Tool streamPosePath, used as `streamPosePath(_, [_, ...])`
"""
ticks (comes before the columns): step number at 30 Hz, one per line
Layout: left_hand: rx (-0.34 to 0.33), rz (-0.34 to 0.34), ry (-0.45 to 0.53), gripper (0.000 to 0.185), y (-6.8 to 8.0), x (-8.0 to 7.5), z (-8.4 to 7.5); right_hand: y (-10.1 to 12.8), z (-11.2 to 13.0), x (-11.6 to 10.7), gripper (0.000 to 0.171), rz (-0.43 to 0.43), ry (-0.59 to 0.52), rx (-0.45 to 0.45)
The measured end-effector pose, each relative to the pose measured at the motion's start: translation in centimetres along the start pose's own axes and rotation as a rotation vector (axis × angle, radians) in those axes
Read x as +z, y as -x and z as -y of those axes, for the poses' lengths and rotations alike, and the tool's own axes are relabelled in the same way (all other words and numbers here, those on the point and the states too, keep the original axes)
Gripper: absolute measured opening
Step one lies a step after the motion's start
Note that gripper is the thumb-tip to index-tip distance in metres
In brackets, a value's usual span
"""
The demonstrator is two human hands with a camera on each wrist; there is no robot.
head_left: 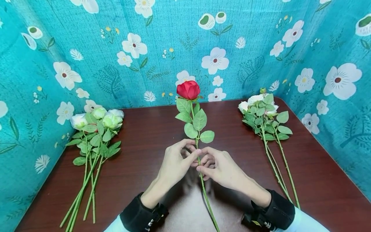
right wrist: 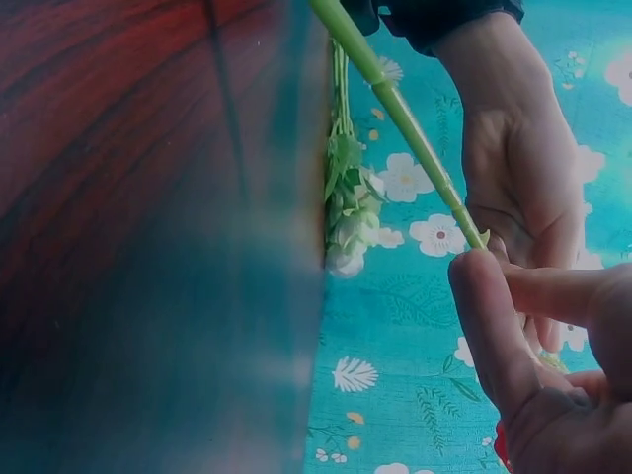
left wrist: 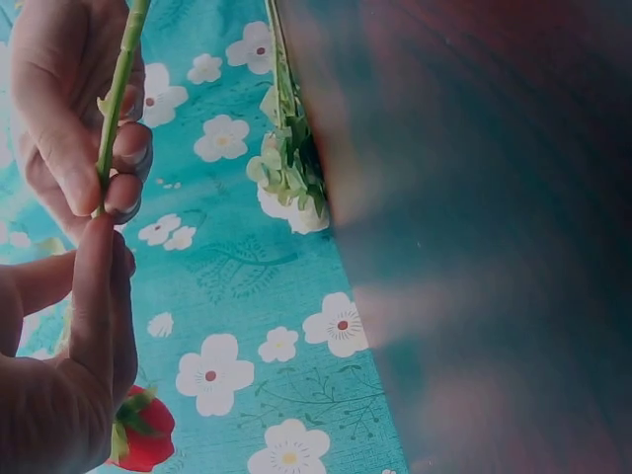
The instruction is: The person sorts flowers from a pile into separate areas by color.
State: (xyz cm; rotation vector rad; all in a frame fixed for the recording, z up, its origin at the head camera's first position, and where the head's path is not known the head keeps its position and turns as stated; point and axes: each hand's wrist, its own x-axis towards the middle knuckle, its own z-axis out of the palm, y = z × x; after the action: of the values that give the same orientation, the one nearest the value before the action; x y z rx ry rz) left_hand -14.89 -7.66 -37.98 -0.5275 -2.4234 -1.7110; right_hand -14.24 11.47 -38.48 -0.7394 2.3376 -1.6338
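Left hand and right hand both pinching red rose stem, mid-length, over table. Best kept upright; grip light, fingertips close together below leaves.

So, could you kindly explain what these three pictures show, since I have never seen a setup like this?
There is no machine here: a person works with two bare hands and wears three cameras. The wide picture comes from a camera on the head, looking down at a dark wooden table backed by a teal flowered cloth. The other two come from cameras strapped to each wrist, so they look sideways and close up.

The left hand and the right hand both pinch the green stem of a red rose, held upright between them. On the table lie a bunch of pale green-white roses at the left and a bunch of white roses at the right.
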Motion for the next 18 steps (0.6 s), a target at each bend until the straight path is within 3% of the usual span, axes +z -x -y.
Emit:
streamPosePath(7, [-0.024, 0.042, 0.036, 0.029, 0.0, -0.3, 0.3, -0.1, -0.1, -0.6, 0.031, -0.036, 0.024, 0.047])
streamPosePath(14, [0.046, 0.054, -0.13, 0.021, 0.1, -0.6, 0.7, -0.6, -1.3, -1.7, 0.034, -0.084, 0.048, 0.085])
streamPosePath(18, [0.07, 0.09, -0.145, 0.018, 0.1, -0.7, 0.9, -0.9, -2.0, -2.4, 0.035, -0.113, 0.068, 0.113])
